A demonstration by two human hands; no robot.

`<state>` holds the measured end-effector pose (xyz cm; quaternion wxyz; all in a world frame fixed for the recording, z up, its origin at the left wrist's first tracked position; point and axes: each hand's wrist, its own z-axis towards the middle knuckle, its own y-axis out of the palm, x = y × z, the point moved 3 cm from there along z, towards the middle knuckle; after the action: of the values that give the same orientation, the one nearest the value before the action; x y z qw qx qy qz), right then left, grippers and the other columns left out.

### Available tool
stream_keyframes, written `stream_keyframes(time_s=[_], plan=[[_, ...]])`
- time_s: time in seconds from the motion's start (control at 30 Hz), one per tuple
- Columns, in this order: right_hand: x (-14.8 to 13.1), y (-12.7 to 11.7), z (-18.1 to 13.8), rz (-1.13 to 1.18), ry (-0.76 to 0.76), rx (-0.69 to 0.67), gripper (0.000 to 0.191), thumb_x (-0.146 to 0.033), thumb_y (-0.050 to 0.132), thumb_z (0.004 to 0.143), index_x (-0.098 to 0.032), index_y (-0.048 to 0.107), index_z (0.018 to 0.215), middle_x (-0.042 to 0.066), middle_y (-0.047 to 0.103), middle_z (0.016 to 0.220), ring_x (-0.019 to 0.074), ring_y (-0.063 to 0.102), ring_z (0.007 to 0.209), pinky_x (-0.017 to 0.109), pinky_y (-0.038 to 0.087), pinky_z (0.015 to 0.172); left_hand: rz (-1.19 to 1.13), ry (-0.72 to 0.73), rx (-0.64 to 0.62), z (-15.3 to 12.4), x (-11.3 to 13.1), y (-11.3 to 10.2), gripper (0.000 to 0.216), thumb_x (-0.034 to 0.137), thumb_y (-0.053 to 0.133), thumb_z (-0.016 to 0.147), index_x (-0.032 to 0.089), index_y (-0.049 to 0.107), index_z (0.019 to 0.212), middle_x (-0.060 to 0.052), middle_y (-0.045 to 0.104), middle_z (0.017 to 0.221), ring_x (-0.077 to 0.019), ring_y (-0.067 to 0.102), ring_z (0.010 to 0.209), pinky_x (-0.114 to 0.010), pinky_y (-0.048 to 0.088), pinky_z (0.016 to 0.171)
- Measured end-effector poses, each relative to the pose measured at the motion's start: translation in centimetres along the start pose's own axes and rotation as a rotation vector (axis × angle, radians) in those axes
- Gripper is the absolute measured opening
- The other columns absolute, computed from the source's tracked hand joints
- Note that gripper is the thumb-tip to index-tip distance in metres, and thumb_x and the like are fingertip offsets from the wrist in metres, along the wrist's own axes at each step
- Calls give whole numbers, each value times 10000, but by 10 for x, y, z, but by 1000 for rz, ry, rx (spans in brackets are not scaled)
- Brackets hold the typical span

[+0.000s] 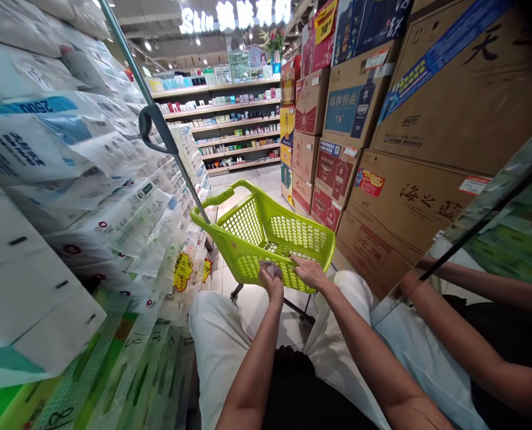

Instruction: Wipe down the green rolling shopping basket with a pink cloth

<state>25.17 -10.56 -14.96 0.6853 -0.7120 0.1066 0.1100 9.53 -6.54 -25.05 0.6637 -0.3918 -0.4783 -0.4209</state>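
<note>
A lime-green shopping cart with lattice walls stands in front of my knees, and no goods show in its basket. My left hand is closed around a crumpled greyish cloth, close against the near side of the cart. To its right, my right hand grips the cart's near rim, fingers wrapped over the edge. A long grey-green pole with a looped grey handle rises on a slant from the cart's left end.
Plastic-wrapped packs of paper are piled high on my left. Stacked cardboard boxes line the right side, beside a reflective panel mirroring my arms. Ahead, shelves of small goods stand beyond the tiled floor.
</note>
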Motion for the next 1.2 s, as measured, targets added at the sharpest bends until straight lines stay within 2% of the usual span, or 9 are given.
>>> stream_keyframes(time_s=[0.13, 0.3, 0.5, 0.57, 0.77, 0.9, 1.0, 1.13, 1.2], plan=[[21, -5, -1, -63, -19, 8, 454, -306, 319, 1021, -291, 665, 1314, 44, 736, 1282, 213, 664, 1132, 295, 437, 893, 23, 26, -12, 8, 12, -2, 330, 165, 665, 827, 243, 566, 1132, -99, 545, 1244, -233, 571, 1210, -407, 427, 1152], [33, 1, -1, -60, 58, -26, 483, -320, 265, 1050, -321, 676, 1303, 31, 754, 1237, 200, 677, 1094, 286, 445, 860, 14, 4, -12, -2, 9, 1, 276, 169, 675, 808, 232, 559, 1051, -83, 553, 1149, -245, 582, 1145, -429, 449, 1112], [28, 7, -3, -5, 64, 13, 485, -315, 284, 1041, -363, 659, 1345, 7, 752, 1249, 191, 676, 1104, 274, 451, 852, 17, 190, -66, -1, 34, 7, 216, 245, 655, 872, 235, 557, 1064, -84, 546, 1137, -250, 573, 1135, -422, 441, 1103], [27, 8, -2, 30, 76, 39, 495, -306, 283, 1040, -371, 649, 1368, 3, 757, 1239, 189, 676, 1103, 270, 454, 863, 39, 179, -91, -5, 29, 6, 209, 250, 666, 868, 234, 555, 1044, -86, 552, 1118, -257, 574, 1124, -431, 446, 1094], [22, 11, 1, 118, 85, 89, 522, -314, 256, 1043, -334, 673, 1355, 19, 781, 1168, 199, 690, 1065, 267, 454, 852, 49, 11, -129, -25, -8, 5, 203, 201, 677, 829, 227, 569, 999, -71, 581, 1027, -260, 593, 1058, -459, 473, 1056], [20, 14, 5, 125, 83, 100, 535, -320, 241, 1043, -340, 661, 1374, 13, 781, 1166, 196, 692, 1059, 264, 454, 856, 12, 110, -75, -17, 12, 9, 198, 217, 674, 846, 229, 576, 1018, -85, 589, 1120, -256, 591, 1151, -454, 435, 1120], [18, 17, 7, 112, 86, 100, 536, -309, 248, 1041, -332, 649, 1397, 16, 780, 1173, 191, 686, 1065, 255, 452, 863, -2, 184, -93, -12, 32, 13, 224, 244, 664, 870, 236, 555, 1066, -105, 574, 1197, -261, 580, 1221, -455, 414, 1155], [13, 20, 10, 99, 79, 104, 514, -316, 265, 1042, -334, 656, 1375, 12, 780, 1176, 178, 685, 1051, 239, 440, 835, 46, 127, -82, -14, 34, 10, 486, 261, 678, 871, 208, 446, 1295, -188, 497, 1401, -294, 478, 1400, -469, 359, 1209], [9, 22, 11, 94, 76, 99, 505, -318, 265, 1044, -332, 665, 1353, 15, 781, 1172, 181, 690, 1046, 242, 432, 826, 68, 104, -72, -15, 31, 5, 511, 266, 680, 874, 198, 426, 1312, -216, 444, 1473, -298, 423, 1465, -462, 335, 1229]])
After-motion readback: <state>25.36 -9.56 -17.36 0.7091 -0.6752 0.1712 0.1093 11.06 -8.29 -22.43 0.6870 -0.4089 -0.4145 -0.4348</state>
